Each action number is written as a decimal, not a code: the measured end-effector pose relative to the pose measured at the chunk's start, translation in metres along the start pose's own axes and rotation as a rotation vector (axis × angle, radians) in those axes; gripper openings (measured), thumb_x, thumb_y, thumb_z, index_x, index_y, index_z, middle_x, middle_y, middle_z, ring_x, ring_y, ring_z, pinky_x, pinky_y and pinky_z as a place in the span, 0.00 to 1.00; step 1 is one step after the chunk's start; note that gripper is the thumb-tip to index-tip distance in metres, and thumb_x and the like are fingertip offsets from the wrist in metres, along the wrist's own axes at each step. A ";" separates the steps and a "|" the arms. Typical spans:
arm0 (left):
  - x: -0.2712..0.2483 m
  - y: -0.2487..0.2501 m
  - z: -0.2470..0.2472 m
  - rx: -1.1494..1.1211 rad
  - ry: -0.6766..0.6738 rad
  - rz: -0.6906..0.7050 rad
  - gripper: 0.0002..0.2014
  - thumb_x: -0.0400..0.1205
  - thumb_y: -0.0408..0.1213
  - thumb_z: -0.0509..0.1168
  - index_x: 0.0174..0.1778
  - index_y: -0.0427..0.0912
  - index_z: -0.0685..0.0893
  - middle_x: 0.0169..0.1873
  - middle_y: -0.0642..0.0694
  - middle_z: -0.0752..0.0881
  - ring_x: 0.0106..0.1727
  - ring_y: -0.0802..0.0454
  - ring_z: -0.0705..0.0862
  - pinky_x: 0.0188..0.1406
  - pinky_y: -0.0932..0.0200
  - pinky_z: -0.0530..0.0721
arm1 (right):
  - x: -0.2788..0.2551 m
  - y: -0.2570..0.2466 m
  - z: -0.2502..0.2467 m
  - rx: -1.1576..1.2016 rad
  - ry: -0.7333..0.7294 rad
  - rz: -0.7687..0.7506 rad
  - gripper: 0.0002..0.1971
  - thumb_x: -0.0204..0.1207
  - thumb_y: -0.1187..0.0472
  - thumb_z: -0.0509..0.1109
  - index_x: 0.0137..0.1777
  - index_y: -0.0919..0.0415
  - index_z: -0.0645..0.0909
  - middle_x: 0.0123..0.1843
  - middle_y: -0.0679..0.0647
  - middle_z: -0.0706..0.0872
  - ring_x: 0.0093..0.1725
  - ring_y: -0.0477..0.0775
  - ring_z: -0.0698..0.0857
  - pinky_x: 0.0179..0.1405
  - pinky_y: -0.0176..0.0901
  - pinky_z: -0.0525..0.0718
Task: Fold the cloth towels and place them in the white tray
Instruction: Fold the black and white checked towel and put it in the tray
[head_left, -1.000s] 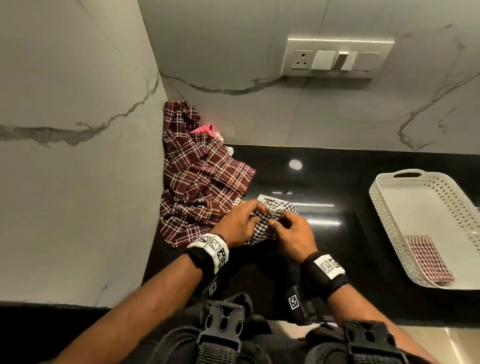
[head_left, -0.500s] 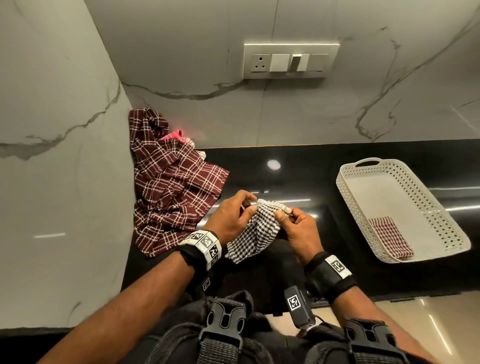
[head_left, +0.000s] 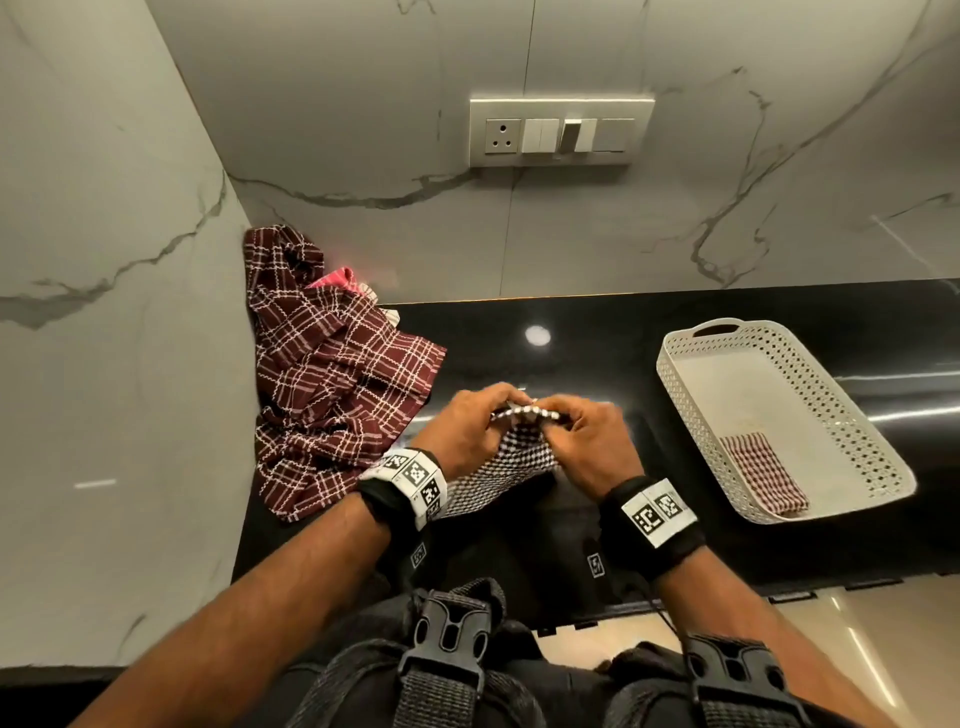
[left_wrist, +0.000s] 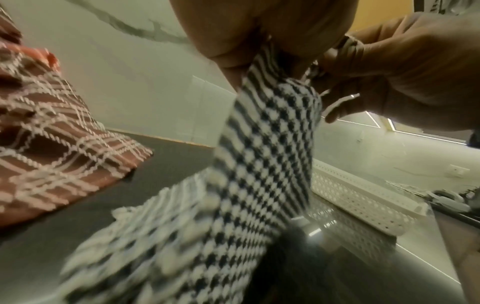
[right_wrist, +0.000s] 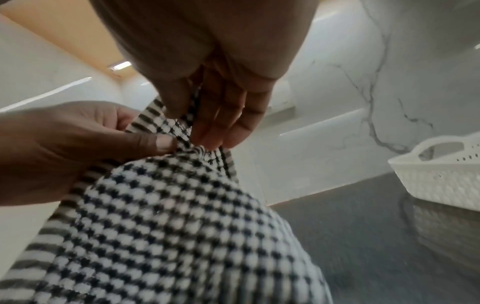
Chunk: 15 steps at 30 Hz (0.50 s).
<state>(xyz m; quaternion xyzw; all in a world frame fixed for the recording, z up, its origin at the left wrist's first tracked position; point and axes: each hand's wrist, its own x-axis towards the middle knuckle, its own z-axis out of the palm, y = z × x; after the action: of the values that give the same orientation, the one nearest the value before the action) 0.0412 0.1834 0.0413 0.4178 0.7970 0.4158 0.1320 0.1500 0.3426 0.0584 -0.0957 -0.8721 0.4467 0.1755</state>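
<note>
A black-and-white checked towel (head_left: 511, 465) hangs above the black counter, pinched along its top edge by both hands. My left hand (head_left: 470, 428) grips the left part of that edge, my right hand (head_left: 582, 441) the right part, fingertips almost meeting. In the wrist views the checked towel (left_wrist: 262, 164) (right_wrist: 166, 216) drapes down from the pinching fingers (right_wrist: 207, 131). A white perforated tray (head_left: 691, 410) sits at the right with a small folded red checked towel (head_left: 763, 475) in its near corner. The tray's wall (left_wrist: 358, 197) (right_wrist: 441, 185) shows in both wrist views.
A heap of maroon plaid cloth (head_left: 332, 374) with a pink cloth (head_left: 337, 278) behind it fills the counter's left corner against the marble walls. A switch and socket plate (head_left: 561, 130) is on the back wall. The counter's front edge (head_left: 675, 603) runs just below my wrists.
Both hands have lifted the checked towel off the counter and drawn its top edge taut between them. The camera view has swung so the tray sits nearer centre.
</note>
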 end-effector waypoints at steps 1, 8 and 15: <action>0.003 0.000 -0.007 0.024 0.002 -0.022 0.10 0.83 0.34 0.69 0.57 0.51 0.85 0.46 0.56 0.90 0.46 0.61 0.87 0.49 0.61 0.86 | 0.008 -0.003 -0.004 -0.055 0.051 -0.040 0.07 0.73 0.66 0.74 0.46 0.53 0.90 0.42 0.43 0.90 0.43 0.44 0.88 0.47 0.52 0.88; 0.028 -0.013 -0.069 0.205 0.063 -0.187 0.07 0.84 0.35 0.67 0.51 0.46 0.90 0.47 0.50 0.90 0.48 0.54 0.86 0.57 0.50 0.85 | 0.050 -0.019 -0.047 0.137 0.245 -0.068 0.08 0.83 0.59 0.70 0.47 0.63 0.84 0.42 0.54 0.88 0.43 0.52 0.87 0.41 0.46 0.88; 0.041 0.010 -0.086 0.146 -0.024 -0.093 0.12 0.83 0.43 0.70 0.63 0.51 0.85 0.52 0.56 0.89 0.52 0.60 0.87 0.59 0.53 0.87 | 0.067 -0.042 -0.037 0.158 0.088 -0.134 0.04 0.82 0.60 0.71 0.48 0.55 0.87 0.44 0.47 0.90 0.45 0.45 0.88 0.46 0.38 0.87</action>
<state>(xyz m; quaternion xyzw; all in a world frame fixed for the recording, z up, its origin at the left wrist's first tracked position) -0.0262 0.1704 0.1077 0.3941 0.8419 0.3449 0.1300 0.1028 0.3674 0.1269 -0.0424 -0.8301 0.4965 0.2502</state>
